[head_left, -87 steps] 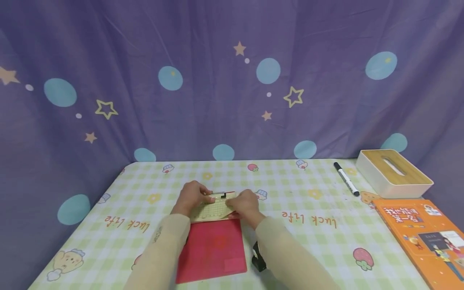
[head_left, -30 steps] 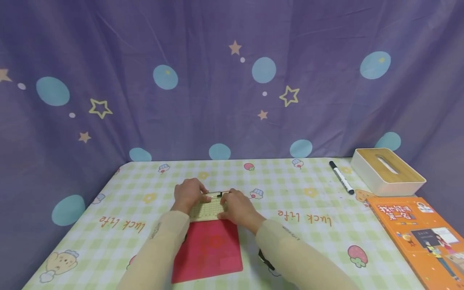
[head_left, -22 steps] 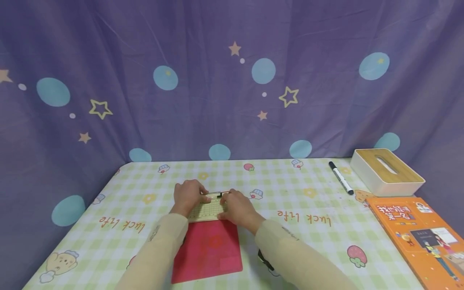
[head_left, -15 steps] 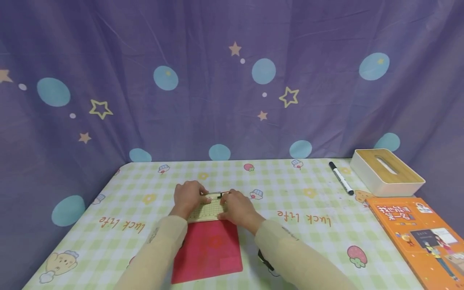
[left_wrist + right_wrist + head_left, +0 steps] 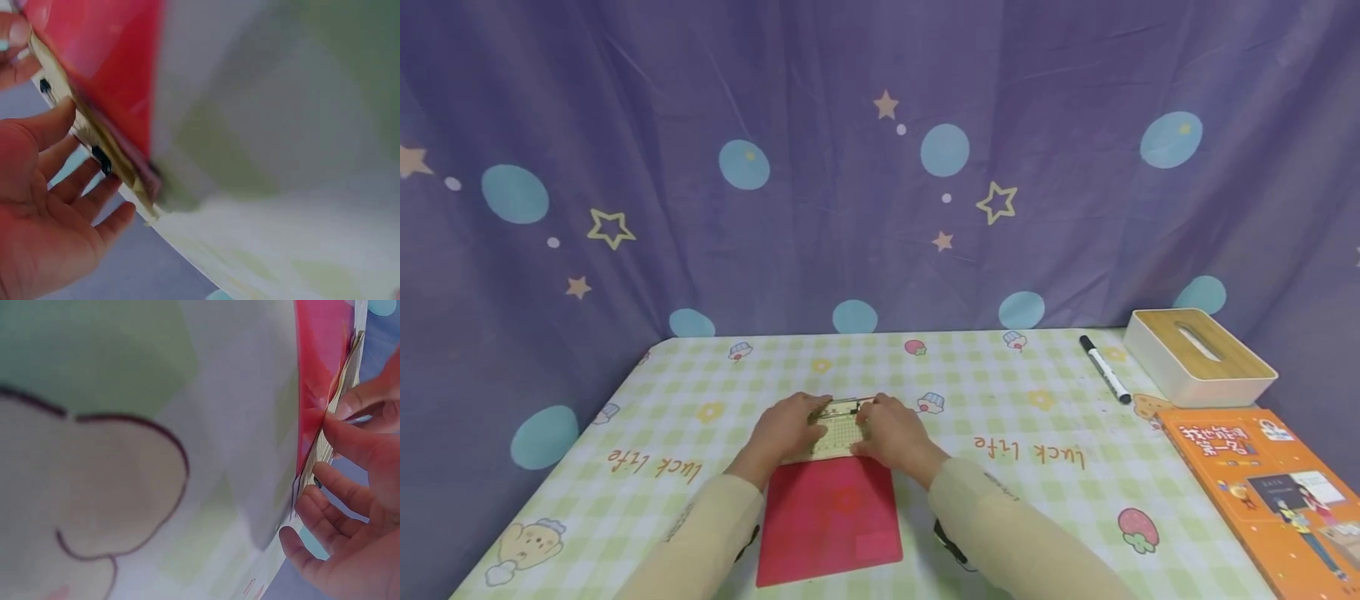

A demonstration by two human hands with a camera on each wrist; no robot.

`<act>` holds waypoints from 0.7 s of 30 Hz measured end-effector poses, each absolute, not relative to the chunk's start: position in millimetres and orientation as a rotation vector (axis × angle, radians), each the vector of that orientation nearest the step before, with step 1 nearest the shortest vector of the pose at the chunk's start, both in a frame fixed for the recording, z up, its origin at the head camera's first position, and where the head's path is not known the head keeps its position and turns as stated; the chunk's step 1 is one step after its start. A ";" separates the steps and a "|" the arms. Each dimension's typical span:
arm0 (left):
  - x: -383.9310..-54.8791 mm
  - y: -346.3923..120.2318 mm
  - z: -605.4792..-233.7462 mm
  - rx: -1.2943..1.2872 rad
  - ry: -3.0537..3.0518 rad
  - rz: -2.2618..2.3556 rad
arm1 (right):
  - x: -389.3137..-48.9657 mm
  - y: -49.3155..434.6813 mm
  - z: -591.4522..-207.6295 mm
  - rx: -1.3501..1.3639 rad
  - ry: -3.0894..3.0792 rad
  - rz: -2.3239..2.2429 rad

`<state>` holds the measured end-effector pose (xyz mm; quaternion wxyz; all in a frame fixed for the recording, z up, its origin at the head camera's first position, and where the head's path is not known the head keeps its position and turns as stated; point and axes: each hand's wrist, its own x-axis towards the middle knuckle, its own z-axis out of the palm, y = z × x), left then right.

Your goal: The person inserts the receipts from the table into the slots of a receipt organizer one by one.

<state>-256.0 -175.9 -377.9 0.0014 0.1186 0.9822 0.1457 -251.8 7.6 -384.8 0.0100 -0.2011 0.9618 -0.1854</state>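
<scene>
A red plastic folder [image 5: 831, 525] lies flat on the table, with pale yellow grid paper [image 5: 841, 435] at its far end. Along the paper's far edge runs a thin fastener strip [image 5: 838, 411]; two small black sliders, one of them a slider [image 5: 101, 160], show on it in the left wrist view. My left hand [image 5: 784, 432] holds the left part of the paper edge, thumb on the near side and fingers on the far side by a slider. My right hand [image 5: 897, 433] grips the right part the same way. My right fingers hide that end of the strip.
A black-and-white marker [image 5: 1106, 369] lies at the back right. Beside it stand a white tissue box [image 5: 1195, 358] with a wooden top and, nearer, an orange book [image 5: 1262, 500]. A checked tablecloth [image 5: 1037, 517] covers the table; a purple curtain [image 5: 820, 233] hangs behind.
My left hand has shifted toward me and to the left, its fingers spreading and baring more of the strip. Earlier, my right hand changed its hold on the paper; lately it stays put.
</scene>
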 end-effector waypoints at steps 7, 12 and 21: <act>-223.9 -183.7 -385.1 0.480 3.245 0.144 | -245.6 7.1 -385.9 -0.668 3.038 -0.504; -211.2 -190.6 -386.4 0.574 3.306 0.139 | -241.5 4.2 -385.5 -0.712 3.047 -0.372; -190.8 -194.7 -377.9 0.611 3.059 0.278 | -218.9 3.1 -380.3 -0.778 2.995 -0.137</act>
